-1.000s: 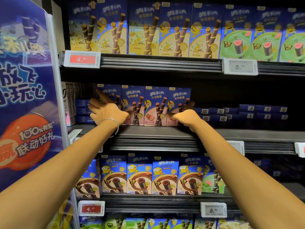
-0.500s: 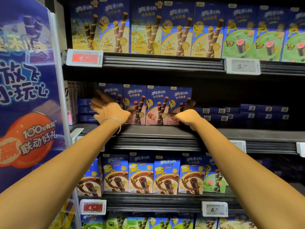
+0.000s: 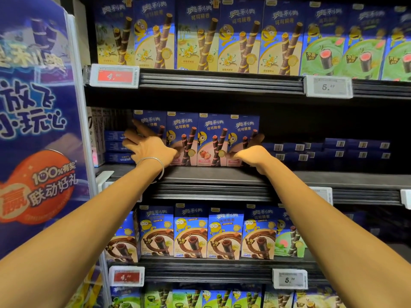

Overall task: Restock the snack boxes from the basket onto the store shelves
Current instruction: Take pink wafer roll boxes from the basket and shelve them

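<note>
Set back on the dark middle shelf (image 3: pixel 222 174), upright in a tight row: four snack boxes (image 3: pixel 213 141). Bracketed at both ends, likely to square them up: left hand (image 3: pixel 149 150) spread flat against the leftmost, right hand (image 3: pixel 251 153) curled round the rightmost's edge. Flanked by flat-stacked boxes (image 3: pixel 355 150).

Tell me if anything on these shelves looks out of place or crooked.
On the lower shelf, a green box stands at the right end of the brown chocolate row, unlike its neighbours. At that row's left end, one chocolate box is turned at an angle rather than facing front.
</note>
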Demonstrator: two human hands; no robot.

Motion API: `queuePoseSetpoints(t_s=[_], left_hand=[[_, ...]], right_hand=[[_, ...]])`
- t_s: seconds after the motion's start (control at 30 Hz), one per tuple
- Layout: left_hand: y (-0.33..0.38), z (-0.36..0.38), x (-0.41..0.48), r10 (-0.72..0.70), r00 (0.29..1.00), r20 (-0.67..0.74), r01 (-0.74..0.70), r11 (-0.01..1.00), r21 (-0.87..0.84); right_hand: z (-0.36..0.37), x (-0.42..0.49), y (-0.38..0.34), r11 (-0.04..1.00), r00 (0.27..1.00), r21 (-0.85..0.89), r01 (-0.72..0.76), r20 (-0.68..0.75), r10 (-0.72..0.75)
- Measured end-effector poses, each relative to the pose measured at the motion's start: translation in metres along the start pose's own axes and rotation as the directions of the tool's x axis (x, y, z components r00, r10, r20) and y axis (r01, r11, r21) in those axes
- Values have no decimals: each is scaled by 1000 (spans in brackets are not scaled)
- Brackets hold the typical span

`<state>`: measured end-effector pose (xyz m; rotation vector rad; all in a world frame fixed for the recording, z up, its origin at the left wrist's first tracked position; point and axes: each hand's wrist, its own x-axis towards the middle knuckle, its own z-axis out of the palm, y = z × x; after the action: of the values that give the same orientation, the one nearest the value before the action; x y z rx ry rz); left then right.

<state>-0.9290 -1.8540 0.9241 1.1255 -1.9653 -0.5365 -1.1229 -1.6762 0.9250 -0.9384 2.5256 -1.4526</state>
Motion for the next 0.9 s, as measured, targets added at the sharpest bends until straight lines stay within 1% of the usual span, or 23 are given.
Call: queuePoseSetpoints(t_s=[0.13,0.27,0.33,0.4,0.43,0.5,0.57,0.6,0.63,0.67,0.7,0.77,0.8,0.9], left_hand=[[-1,-3,-3,-1,1000,10,0,1000,9],[-2,-6,5,-34,994,107,26,997,78],[-1,-10,9,-42,992,122,30,995,97],[4,-15,11,-33,993,111,18,991,130],[6,-17,12,-21,994,109,4,988,156],[12,-22,15,20,993,120,-43,980,196],[18,-26,13,89,984,155,-115,979,168],[22,-27,12,136,976,168,-163,974,159],[25,-27,12,180,968,173,-210,962,174],[27,-27,12,214,961,176,-248,947,204],[29,-26,13,233,954,189,-273,935,226],[32,-26,15,219,945,242,-274,936,221],[32,-26,16,206,941,270,-267,939,217],[31,-26,17,201,935,293,-269,939,213]], right_hand=[[-2,-2,-2,1000,999,27,-12,44,11],[-5,-5,1,998,998,54,-40,42,38],[-8,-6,1,999,998,22,-43,35,42],[-9,-4,-1,998,1000,-53,-17,13,18],[-10,-3,-3,994,999,-110,-2,-32,-1],[-10,-2,-10,984,978,-176,32,-198,-67],[-11,-1,-20,970,914,-208,126,-355,-195],[-12,0,-24,948,883,-266,178,-382,-273],[-12,-1,-28,918,864,-336,211,-374,-336],[-13,-1,-33,888,865,-400,226,-337,-372],[-13,-1,-37,863,881,-450,230,-280,-381],[-13,-5,-42,821,939,-526,221,-114,-326],[-13,-7,-44,811,950,-539,228,-58,-306],[-13,-14,-45,823,950,-515,241,-48,-309]])
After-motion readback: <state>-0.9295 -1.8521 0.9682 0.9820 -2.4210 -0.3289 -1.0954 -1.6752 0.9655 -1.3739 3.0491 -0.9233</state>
